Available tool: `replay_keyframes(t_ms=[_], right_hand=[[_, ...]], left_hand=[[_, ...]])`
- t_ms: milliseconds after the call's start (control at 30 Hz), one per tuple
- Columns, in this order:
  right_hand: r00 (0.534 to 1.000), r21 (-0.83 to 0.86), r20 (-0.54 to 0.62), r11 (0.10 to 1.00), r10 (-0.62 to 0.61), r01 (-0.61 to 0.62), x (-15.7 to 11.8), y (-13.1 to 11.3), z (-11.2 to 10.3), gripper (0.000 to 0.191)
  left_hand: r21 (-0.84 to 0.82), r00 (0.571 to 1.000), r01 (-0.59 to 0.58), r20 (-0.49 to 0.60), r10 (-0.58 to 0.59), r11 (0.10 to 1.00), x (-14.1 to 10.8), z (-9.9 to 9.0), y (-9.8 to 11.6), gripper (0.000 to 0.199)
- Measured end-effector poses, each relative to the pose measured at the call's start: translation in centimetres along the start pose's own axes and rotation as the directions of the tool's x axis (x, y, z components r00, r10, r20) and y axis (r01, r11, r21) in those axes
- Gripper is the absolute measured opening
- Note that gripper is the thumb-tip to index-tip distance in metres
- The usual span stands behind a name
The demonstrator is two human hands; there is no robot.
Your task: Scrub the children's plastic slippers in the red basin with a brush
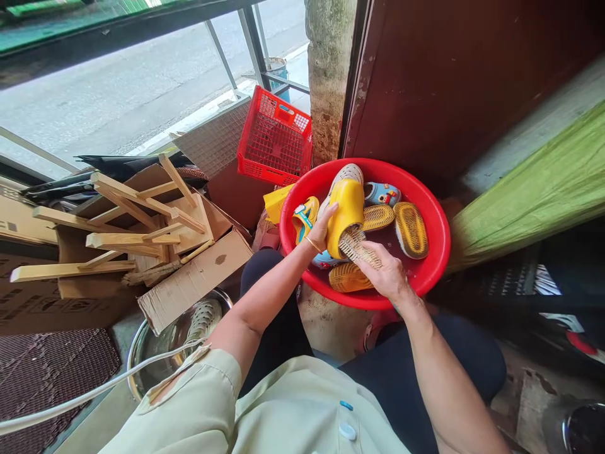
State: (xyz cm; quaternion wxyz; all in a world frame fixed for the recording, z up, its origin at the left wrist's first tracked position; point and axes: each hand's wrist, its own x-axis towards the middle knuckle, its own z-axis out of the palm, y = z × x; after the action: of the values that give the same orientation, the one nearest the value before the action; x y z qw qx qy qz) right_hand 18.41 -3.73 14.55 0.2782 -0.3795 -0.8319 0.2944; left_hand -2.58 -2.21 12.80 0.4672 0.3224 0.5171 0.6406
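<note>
My left hand (323, 228) is closed around the side of a yellow clog (347, 200) with a pale sole, tilted above a red tub (443, 246). Gripped in my right hand (388, 272) is a scrubbing brush (355, 243) with pale bristles, its end at the clog's opening. Inside the tub lie more shoes. A blue clog (382, 193) with a printed front sits at the back, and a yellow sandal (410, 229) lies sole up at the right. At the left is a yellow clog (307, 217) with a teal strap. Other shoes are partly hidden under my hands.
Behind the tub stands a red plastic crate (276, 135). Wooden stools (155, 217) lie legs out on cardboard boxes (198, 271) to my left. Below them is a metal basin (151, 359) with pale shoes. A green cloth (534, 183) hangs at right.
</note>
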Motion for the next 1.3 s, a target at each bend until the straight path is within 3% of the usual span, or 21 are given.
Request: replay_keyframes(t_ms=[100, 200, 400, 600, 767, 867, 933, 1033, 1167, 1300], right_hand=[[1.0, 0.032, 0.006, 0.999, 0.027, -0.027, -0.3, -0.1, -0.2, 0.046], [0.999, 0.068, 0.03, 0.997, 0.036, -0.038, -0.4, -0.1, -0.4, 0.047], [0.998, 0.09, 0.061, 0.996, 0.013, -0.018, -0.1, 0.3, -1.0, 0.042], [0.983, -0.007, 0.183, 1.0, -0.019, 0.02, -0.6, 1.3, -1.2, 0.042], [0.973, -0.158, 0.222, 0.983, -0.062, 0.098, -0.7, 2.1, -1.2, 0.045], [0.976, -0.309, 0.208, 0.942, -0.065, 0.128, -0.6, 2.7, -1.3, 0.047], [0.983, -0.418, 0.179, 0.901, -0.045, 0.118, -0.6, 3.0, -1.5, 0.048], [0.993, -0.505, 0.119, 0.86, -0.017, 0.075, -0.6, 3.4, -2.2, 0.05], [0.999, -0.515, 0.035, 0.857, 0.008, 0.012, -0.8, 3.6, -3.2, 0.049], [0.998, -0.506, 0.046, 0.862, 0.031, -0.004, -0.7, 3.6, -3.5, 0.051]], left_hand=[[-0.007, 0.954, 0.193, 0.235, -0.186, 0.981, -0.5, -0.3, 0.6, 0.052], [-0.088, 0.917, 0.254, 0.34, -0.21, 0.963, -0.8, -0.3, 1.0, 0.049], [-0.157, 0.96, 0.189, 0.24, -0.148, 0.969, -0.7, 0.2, 1.3, 0.053], [-0.235, 0.961, 0.181, 0.25, -0.121, 0.955, -0.5, -0.3, 0.9, 0.044], [-0.059, 0.971, 0.078, 0.229, -0.063, 0.995, -0.6, 0.3, 0.2, 0.062], [0.13, 0.973, -0.111, 0.216, 0.081, 0.985, -0.4, 0.6, -0.2, 0.071], [0.326, 0.959, -0.263, 0.192, 0.209, 0.908, -0.1, 0.2, -0.4, 0.071], [0.611, 0.922, -0.381, 0.198, 0.331, 0.694, 0.5, -1.0, -0.3, 0.07], [0.807, 0.923, -0.347, 0.202, 0.329, 0.477, 1.2, -2.6, -0.2, 0.062], [0.856, 0.939, -0.282, 0.153, 0.307, 0.434, 1.6, -3.1, -0.7, 0.056]])
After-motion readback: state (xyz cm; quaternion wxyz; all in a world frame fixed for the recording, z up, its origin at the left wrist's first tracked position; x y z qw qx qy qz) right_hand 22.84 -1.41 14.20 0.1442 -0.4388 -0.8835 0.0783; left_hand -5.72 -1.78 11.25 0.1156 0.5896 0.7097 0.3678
